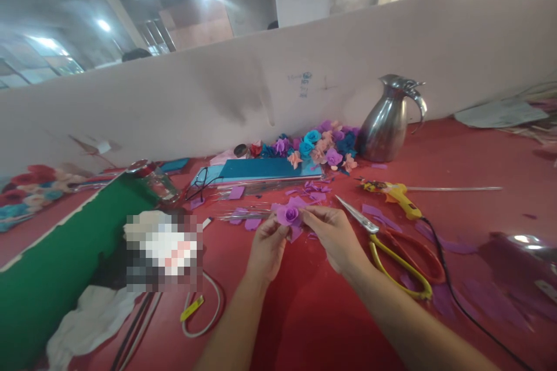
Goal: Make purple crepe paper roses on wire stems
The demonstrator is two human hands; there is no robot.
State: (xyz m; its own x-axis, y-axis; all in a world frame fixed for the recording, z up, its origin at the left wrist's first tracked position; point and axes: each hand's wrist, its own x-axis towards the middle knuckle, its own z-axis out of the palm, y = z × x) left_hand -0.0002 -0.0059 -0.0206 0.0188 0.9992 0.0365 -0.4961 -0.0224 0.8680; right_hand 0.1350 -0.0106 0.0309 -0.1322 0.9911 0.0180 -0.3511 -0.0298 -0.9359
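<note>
Between my two hands is a purple paper flower (288, 215), its rolled centre facing me and petals spread around it. My left hand (267, 246) grips it from the left and below, fingers closed. From the right, the thumb and fingertips of my right hand (333, 235) pinch a petal at its edge. Purple paper pieces (253, 224) and thin wires (243, 214) lie just beyond my left hand. Close to my right forearm rest large scissors (378, 237) with one yellow and one red handle, blades slightly apart.
A yellow glue gun (398, 194) with a cord lies behind the scissors. Finished paper flowers (322, 148) are heaped at the back beside a steel jug (385, 122). Blue paper sheets (261, 168) lie in front of them. A green panel (65, 249) and a cable (217, 295) are on the left.
</note>
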